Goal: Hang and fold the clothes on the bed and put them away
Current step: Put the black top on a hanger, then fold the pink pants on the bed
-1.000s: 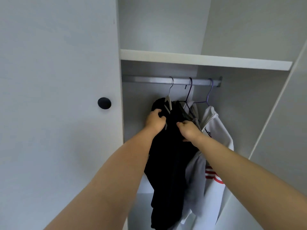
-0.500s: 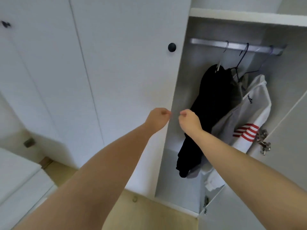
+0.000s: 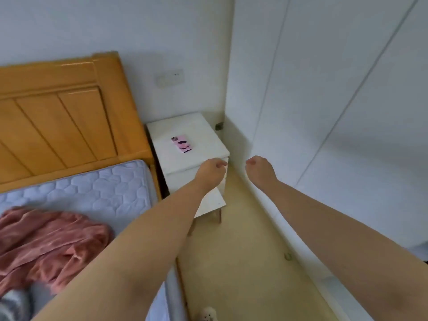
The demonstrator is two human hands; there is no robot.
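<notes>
**Turning from the wardrobe toward the bed, hands empty**

Since half a second ago the view is swinging left, off the open compartment with its hanging clothes and onto the corner of the bed, and both arms are travelling with it. Now the left hand (image 3: pixel 212 172) and the right hand (image 3: pixel 259 170) are reaching forward side by side, a gap between them. Each is curling its fingers into a fist and gripping nothing.

The left hand is hovering in front of the white nightstand (image 3: pixel 196 130). The right hand is hovering over the floor (image 3: pixel 231 251) beside the white wardrobe doors (image 3: pixel 324 112). A pink phone (image 3: pixel 181 144) is lying on the nightstand top.

Clothes are lying on the quilted mattress (image 3: pixel 104 188) at the lower left. A crumpled pink garment (image 3: pixel 46 242) is sprawling there, well apart from both hands. A blurred grey garment (image 3: pixel 11 304) is showing at the bottom edge just below it. A wooden headboard (image 3: pixel 58 117) is standing behind the mattress.
</notes>
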